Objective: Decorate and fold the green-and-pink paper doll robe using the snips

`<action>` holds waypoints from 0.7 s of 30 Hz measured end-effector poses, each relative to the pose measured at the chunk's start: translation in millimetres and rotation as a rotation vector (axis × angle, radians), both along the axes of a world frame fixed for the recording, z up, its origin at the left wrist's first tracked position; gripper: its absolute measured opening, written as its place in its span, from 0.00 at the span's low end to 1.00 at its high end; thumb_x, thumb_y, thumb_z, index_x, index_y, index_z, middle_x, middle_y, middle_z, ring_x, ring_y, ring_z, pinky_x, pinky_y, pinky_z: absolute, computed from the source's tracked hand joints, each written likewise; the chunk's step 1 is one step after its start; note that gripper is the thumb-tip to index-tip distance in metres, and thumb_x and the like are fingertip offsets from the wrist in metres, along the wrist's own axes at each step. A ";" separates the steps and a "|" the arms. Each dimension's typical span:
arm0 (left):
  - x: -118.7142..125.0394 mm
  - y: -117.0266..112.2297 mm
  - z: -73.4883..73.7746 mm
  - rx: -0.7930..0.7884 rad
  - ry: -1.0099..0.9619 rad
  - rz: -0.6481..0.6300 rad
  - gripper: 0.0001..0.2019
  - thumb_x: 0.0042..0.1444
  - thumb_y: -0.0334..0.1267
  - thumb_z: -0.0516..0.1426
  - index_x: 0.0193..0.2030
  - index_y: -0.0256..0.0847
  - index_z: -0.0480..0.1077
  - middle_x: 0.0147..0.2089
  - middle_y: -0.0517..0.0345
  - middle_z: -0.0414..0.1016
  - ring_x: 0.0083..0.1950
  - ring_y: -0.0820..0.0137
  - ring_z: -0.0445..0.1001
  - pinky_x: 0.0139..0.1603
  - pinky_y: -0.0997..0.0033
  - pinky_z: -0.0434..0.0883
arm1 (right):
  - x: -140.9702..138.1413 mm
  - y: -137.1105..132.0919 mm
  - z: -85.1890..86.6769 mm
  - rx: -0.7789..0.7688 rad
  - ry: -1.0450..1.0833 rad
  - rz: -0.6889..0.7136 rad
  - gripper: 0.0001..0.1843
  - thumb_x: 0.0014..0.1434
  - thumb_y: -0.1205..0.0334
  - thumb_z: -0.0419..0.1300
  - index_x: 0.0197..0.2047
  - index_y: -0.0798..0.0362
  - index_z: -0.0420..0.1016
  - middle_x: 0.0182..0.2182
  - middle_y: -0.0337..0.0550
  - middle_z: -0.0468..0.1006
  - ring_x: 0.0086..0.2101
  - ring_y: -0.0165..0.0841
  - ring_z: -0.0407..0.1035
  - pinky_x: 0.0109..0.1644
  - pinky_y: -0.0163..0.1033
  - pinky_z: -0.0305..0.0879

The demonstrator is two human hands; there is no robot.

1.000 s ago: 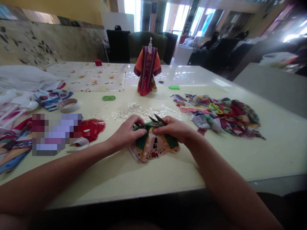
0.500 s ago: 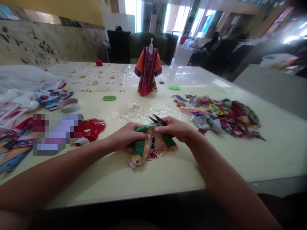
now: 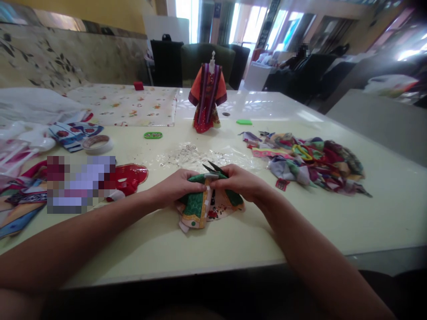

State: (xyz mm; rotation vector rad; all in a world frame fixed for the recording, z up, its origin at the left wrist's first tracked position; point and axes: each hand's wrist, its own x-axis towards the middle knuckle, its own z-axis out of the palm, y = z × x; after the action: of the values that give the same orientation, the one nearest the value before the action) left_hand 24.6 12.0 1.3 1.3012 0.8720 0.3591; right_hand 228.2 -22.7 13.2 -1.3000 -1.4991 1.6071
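Note:
My left hand (image 3: 176,187) pinches the top edge of a small green-trimmed fabric robe (image 3: 210,206), which lies partly folded on the table. My right hand (image 3: 238,182) presses in from the other side, and small dark snips (image 3: 212,168) stick out from between its fingers, with their blades above the robe's collar. The snips' handles are hidden in that hand. The robe's lower edge rests on the pale table (image 3: 173,249), and its upper part is covered by my fingers.
Behind my hands lies a crinkled plastic sheet (image 3: 190,156) with specks on it. To the right is a heap of colourful fabric scraps (image 3: 307,162). A finished miniature robe on a stand (image 3: 207,100) stands beyond. A tape roll (image 3: 98,144) and a red cutout (image 3: 129,178) lie left.
The robe has folded over and turned, so a green panel now shows at its lower left. My hands have drawn slightly closer around it, and the snips have tilted a little.

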 end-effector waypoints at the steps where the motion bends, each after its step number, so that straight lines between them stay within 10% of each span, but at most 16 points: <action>1: 0.2 0.0 0.8 -0.013 0.018 0.019 0.12 0.46 0.41 0.65 0.36 0.37 0.75 0.28 0.58 0.75 0.25 0.75 0.71 0.25 0.76 0.67 | 0.9 -0.1 1.5 0.035 -0.008 -0.028 0.13 0.47 0.59 0.67 0.36 0.54 0.76 0.28 0.37 0.75 0.28 0.27 0.67 0.34 0.34 0.66; 12: 2.0 0.6 -1.7 -0.018 0.134 0.105 0.12 0.45 0.39 0.63 0.36 0.34 0.75 0.29 0.52 0.77 0.26 0.70 0.73 0.26 0.72 0.69 | 3.6 -4.7 12.3 0.842 -0.393 -0.509 0.06 0.56 0.61 0.59 0.29 0.54 0.71 0.23 0.36 0.67 0.25 0.27 0.59 0.29 0.35 0.56; 21: 0.7 2.9 -7.3 -0.019 0.032 0.101 0.09 0.45 0.37 0.63 0.33 0.35 0.75 0.27 0.55 0.77 0.26 0.73 0.73 0.29 0.74 0.69 | -17.6 -13.5 2.5 0.274 -0.254 -0.037 0.08 0.53 0.60 0.60 0.27 0.55 0.74 0.22 0.36 0.68 0.25 0.27 0.59 0.28 0.34 0.56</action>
State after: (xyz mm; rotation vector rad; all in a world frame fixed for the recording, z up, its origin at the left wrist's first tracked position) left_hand 25.3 15.0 -6.1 1.2513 0.9682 0.4097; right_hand 210.6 -36.2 15.7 -1.4009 -1.7643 1.1962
